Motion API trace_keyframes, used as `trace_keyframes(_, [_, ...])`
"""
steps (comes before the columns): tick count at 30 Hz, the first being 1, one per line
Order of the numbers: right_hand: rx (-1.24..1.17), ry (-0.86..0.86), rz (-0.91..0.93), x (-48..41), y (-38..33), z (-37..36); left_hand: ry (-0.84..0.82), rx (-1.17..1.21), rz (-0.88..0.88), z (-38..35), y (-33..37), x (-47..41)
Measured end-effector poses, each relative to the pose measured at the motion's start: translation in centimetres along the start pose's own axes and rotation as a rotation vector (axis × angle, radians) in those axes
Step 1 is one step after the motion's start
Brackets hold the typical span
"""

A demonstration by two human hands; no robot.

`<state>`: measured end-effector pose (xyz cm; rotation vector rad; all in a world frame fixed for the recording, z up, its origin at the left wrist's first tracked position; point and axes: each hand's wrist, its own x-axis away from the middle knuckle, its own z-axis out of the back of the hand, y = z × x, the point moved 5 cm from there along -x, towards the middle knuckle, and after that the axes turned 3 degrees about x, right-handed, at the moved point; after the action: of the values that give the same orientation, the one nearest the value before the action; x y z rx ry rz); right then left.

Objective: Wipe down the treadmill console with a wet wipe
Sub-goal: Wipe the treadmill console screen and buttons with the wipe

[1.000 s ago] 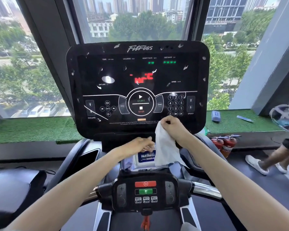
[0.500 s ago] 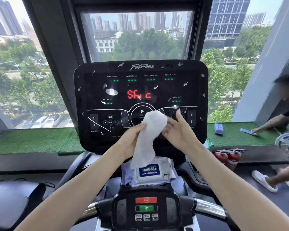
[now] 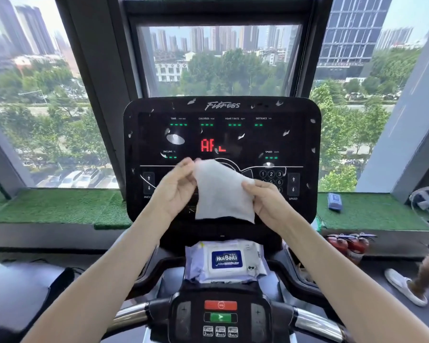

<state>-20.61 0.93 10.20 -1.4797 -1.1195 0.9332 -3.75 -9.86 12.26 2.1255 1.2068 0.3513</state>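
The wet wipe, limp, light and likely slick (it sags between grips), hangs before the console's lower edge, its upper corners pinched by left hand and right hand.

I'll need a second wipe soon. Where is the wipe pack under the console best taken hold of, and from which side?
Judging by its pose, come from above. The wipe pack lies flat in the tray below the console, with its blue-labelled flap facing up. Pinch that flap's edge to open it; the soft sides would probably crumple. Both hands now hold the wipe.
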Motion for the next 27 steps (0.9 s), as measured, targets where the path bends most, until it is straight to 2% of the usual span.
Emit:
trace_keyframes(1, [-0.026, 0.003, 0.015, -0.2, -0.3, 0.0, 0.037, 0.159, -0.043, 0.5, 0.6, 0.0])
trace_keyframes(2, [-0.042, 0.007, 0.029, -0.4, -0.5, 0.0, 0.068, 0.195, -0.03, 1.1, 0.6, 0.1])
trace_keyframes(3, [-0.046, 0.014, 0.04, -0.5, -0.7, -0.1, 0.105, 0.107, 0.061, 1.4, -0.3, 0.4])
trace_keyframes(5, [-0.031, 0.022, 0.049, -0.7, -0.6, -0.3, 0.093, -0.274, 0.313, 2.0, -3.3, 1.6])
trace_keyframes(7, [-0.027, 0.019, 0.045, -1.0, -0.5, -0.6, 0.005, -0.424, 0.382, 1.9, -5.1, 2.3])
trace_keyframes(12, [0.019, -0.005, -0.017, -1.6, -0.7, -0.2, -0.031, -0.378, 0.17, 1.0, -3.6, 1.7])
trace_keyframes(16, [0.184, -0.02, -0.083, -2.2, -1.9, 0.7, 0.053, -0.45, 0.107, 0.6, -1.8, 0.7])
trace_keyframes(20, [0.453, 0.189, -0.076, -2.8, -3.7, 2.0, 0.186, -0.569, -0.008, -0.1, 0.1, -0.5])
trace_keyframes(23, [0.461, 0.36, 0.012, -3.3, -5.3, 2.6, 0.149, -0.738, -0.076, -1.4, 1.0, -1.0])
trace_keyframes(25, [0.416, 0.327, 0.069, -3.6, -6.2, 2.5, 0.085, -0.827, -0.089, -2.2, 1.5, -1.4])
trace_keyframes(27, [0.447, 0.217, 0.108, -3.4, -7.1, 2.2, 0.072, -0.929, -0.117, -2.8, 2.2, -1.7])
